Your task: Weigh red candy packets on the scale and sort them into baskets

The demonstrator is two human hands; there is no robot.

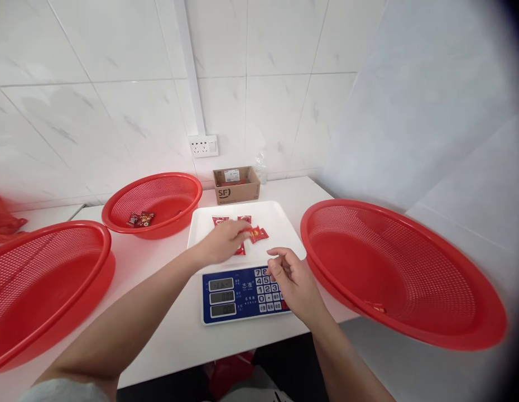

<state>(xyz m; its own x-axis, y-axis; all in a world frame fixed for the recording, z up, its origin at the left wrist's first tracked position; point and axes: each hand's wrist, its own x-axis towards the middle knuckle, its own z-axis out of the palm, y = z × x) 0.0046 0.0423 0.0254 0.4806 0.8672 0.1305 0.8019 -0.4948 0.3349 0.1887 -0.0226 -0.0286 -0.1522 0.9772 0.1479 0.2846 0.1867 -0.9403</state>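
Note:
A white scale tray point(280, 220) holds several small red candy packets. My left hand point(221, 241) is over the tray, its fingertips blurred beside a red-and-yellow packet point(257, 234); whether they grip it is unclear. Behind that hand lie a red packet point(220, 220) and another red packet point(244, 218). A further red packet point(241, 249) is partly covered by the same hand. Over the right end of the blue keypad panel point(243, 296) hovers my right hand point(293, 282), loosely curled with thumb and forefinger apart and nothing in it.
Red plastic baskets stand on both sides: one point(104, 296) at left front, one point(192, 192) at left back holding a few wrapped candies point(141, 219), and a large one point(489, 312) at right with something small inside. A cardboard box point(238, 194) sits behind the scale, near the wall socket point(203, 146).

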